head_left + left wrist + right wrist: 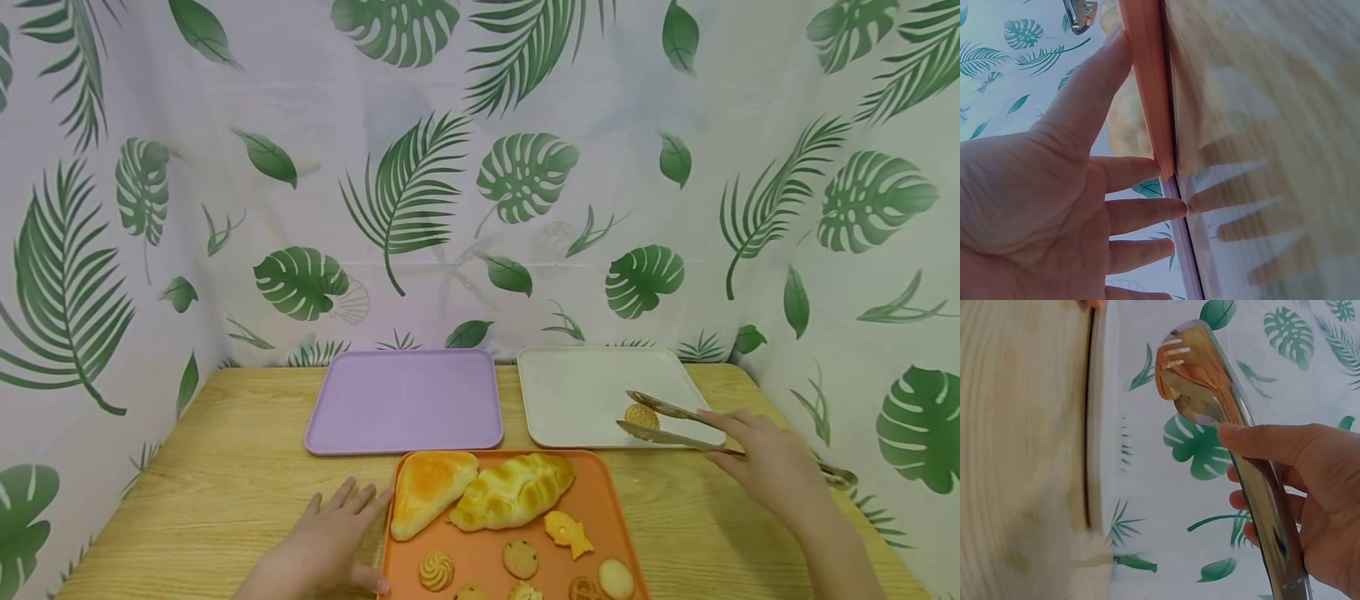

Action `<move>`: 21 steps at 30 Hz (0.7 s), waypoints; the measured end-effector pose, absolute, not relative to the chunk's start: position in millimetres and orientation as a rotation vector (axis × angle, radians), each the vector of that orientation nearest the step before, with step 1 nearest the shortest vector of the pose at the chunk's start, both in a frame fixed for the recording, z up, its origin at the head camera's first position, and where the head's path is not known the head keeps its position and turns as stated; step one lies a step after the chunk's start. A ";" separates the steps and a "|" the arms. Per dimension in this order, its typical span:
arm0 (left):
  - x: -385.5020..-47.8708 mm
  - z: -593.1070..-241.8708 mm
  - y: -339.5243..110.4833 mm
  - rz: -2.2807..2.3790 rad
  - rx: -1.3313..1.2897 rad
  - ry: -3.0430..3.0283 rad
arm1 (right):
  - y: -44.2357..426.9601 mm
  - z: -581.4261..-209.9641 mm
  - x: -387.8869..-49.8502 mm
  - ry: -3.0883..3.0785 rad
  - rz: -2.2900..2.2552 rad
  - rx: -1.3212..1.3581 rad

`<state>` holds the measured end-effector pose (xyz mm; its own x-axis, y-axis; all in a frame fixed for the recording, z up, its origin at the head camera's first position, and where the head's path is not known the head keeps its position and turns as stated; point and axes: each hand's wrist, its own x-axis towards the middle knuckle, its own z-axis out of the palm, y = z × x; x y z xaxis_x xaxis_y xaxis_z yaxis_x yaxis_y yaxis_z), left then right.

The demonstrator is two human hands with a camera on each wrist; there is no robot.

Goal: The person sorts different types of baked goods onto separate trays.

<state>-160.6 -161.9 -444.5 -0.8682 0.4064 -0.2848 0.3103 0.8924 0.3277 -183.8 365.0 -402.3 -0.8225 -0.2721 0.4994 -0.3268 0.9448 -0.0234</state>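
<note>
My right hand grips metal tongs, thumb on one side and fingers on the other. A round cookie is between the tong tips, over the front right part of the white tray; whether it touches the tray I cannot tell. In the right wrist view its edge shows at the tong heads. My left hand has its fingers spread and touches the left rim of the orange tray, which holds two large breads, a fish-shaped cookie and several other cookies.
A purple tray lies at the back left, beside the white one. The wooden table carries all three trays. Behind and at both sides hangs a leaf-patterned cloth.
</note>
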 end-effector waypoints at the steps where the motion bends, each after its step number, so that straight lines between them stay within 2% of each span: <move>1: -160.4 -444.3 -161.8 0.390 0.530 2.711 | 367.7 -403.5 -185.4 -2.588 0.145 0.401; 21: -160.0 -441.5 -160.8 0.385 0.545 2.716 | 404.2 -430.6 -211.9 -2.742 0.232 0.063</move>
<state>-160.0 -160.8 -441.5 -0.8676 0.4138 -0.2758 0.3207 0.8895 0.3256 -211.9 404.2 -430.6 -0.9242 -0.0116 0.3817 -0.0755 0.9853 -0.1530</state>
